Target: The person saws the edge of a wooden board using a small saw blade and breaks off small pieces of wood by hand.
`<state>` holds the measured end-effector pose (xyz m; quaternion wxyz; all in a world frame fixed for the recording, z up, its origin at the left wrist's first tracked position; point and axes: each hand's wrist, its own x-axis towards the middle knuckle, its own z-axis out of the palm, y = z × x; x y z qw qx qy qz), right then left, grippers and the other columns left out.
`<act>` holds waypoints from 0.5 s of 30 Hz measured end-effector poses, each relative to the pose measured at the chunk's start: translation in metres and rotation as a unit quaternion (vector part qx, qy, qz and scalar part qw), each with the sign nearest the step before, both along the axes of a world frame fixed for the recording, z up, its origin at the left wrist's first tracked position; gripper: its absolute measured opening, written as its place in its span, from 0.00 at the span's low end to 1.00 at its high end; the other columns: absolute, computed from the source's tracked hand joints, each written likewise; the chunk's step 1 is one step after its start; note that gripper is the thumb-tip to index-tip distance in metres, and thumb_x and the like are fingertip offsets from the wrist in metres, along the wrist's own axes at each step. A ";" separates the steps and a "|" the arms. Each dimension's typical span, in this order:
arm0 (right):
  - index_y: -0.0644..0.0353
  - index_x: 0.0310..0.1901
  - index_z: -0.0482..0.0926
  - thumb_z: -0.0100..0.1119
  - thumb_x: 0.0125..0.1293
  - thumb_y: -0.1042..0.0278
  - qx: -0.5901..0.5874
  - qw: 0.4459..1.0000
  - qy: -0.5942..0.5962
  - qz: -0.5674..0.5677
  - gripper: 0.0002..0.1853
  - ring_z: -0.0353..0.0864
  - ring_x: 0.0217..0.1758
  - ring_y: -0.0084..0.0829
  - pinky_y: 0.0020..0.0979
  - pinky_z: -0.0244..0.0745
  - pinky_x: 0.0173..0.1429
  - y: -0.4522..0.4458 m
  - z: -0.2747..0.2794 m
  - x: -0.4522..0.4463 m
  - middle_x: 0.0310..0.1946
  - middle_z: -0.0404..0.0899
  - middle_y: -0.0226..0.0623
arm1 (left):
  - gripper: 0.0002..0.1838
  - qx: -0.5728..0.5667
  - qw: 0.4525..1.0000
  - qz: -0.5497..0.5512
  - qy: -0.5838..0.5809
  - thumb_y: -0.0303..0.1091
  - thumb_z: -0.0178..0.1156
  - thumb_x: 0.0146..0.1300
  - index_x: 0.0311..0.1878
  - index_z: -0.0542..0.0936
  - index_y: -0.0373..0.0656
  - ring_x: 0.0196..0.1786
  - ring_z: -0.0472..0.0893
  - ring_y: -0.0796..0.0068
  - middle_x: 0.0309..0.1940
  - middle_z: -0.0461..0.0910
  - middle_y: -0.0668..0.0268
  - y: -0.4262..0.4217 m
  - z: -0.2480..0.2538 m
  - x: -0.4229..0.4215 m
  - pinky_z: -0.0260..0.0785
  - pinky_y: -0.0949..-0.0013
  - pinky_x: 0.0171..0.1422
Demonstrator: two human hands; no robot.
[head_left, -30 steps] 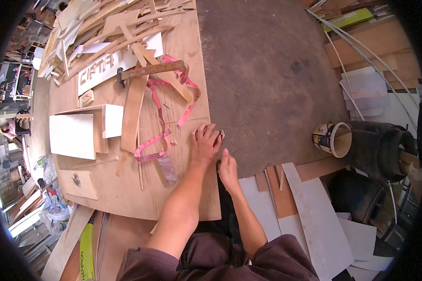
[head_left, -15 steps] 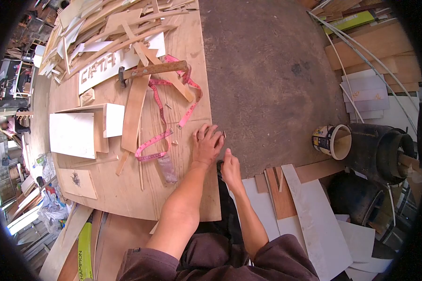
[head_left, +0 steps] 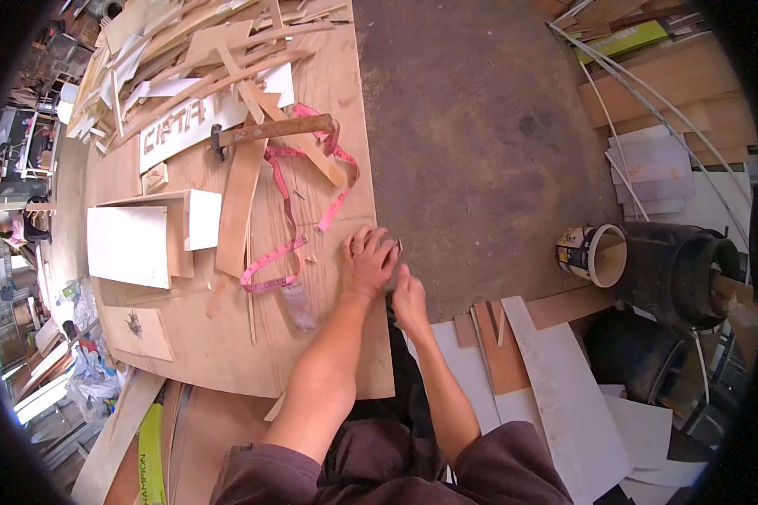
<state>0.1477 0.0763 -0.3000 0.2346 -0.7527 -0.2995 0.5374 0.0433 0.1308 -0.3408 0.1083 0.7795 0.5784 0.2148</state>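
At the right edge of the plywood tabletop (head_left: 345, 353), my left hand (head_left: 369, 265) lies with its fingers curled. A small brownish tip (head_left: 399, 245) shows just beyond those fingers; what it belongs to is hidden. My right hand (head_left: 409, 301) is closed like a fist with the thumb on top, just off the edge and close to the left fingertips. Something dark shows beside its curled fingers, too small to name. Left of my hands lie a pink tape measure (head_left: 265, 284), a hammer (head_left: 278, 128) with a wooden handle, and a wood strip (head_left: 242, 210).
A white box-like panel piece (head_left: 128, 246) stands on the tabletop's left, near a small board (head_left: 139, 332) with a pile of nails. Scrap strips (head_left: 194, 50) are heaped at the back. To the right are a bucket (head_left: 568, 254), a black drum (head_left: 661, 261) and leaning boards (head_left: 564, 396).
My right hand has shifted slightly up and left, closer to the left fingertips. The left hand stays in nearly the same place; the whole view has moved a little.
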 end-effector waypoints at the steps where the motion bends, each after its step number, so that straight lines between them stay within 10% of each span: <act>1: 0.77 0.35 0.74 0.33 0.80 0.51 -0.011 1.000 0.006 0.009 0.32 0.81 0.41 0.57 0.48 0.70 0.46 -0.016 0.004 0.003 0.32 0.76 0.68 | 0.10 -0.022 1.000 -0.006 0.011 0.43 0.61 0.63 0.43 0.83 0.51 0.67 0.66 0.65 0.58 0.76 0.73 -0.001 0.002 0.000 0.51 0.52 0.71; 2: 0.77 0.35 0.74 0.33 0.80 0.51 -0.022 1.000 0.010 0.019 0.32 0.83 0.43 0.55 0.47 0.70 0.46 -0.038 0.009 0.004 0.32 0.76 0.68 | 0.12 -0.043 0.999 -0.012 0.020 0.44 0.60 0.64 0.45 0.84 0.52 0.68 0.64 0.63 0.60 0.76 0.73 0.001 0.003 0.000 0.50 0.52 0.72; 4: 0.59 0.22 0.68 0.35 0.80 0.44 0.080 0.997 -0.005 -0.013 0.32 0.62 0.17 0.21 0.30 0.58 0.22 -0.052 0.005 0.001 0.14 0.63 0.26 | 0.12 -0.046 0.999 -0.008 0.014 0.44 0.60 0.64 0.45 0.84 0.52 0.68 0.65 0.63 0.60 0.76 0.73 0.003 0.004 0.001 0.50 0.52 0.72; 15: 0.53 0.28 0.65 0.37 0.79 0.44 -0.128 0.960 0.225 -0.111 0.24 0.53 0.12 0.18 0.25 0.48 0.16 -0.011 0.063 0.013 0.14 0.59 0.23 | 0.10 -0.022 1.000 -0.001 0.006 0.44 0.59 0.65 0.41 0.82 0.51 0.67 0.65 0.67 0.56 0.77 0.72 -0.001 -0.002 0.002 0.50 0.52 0.71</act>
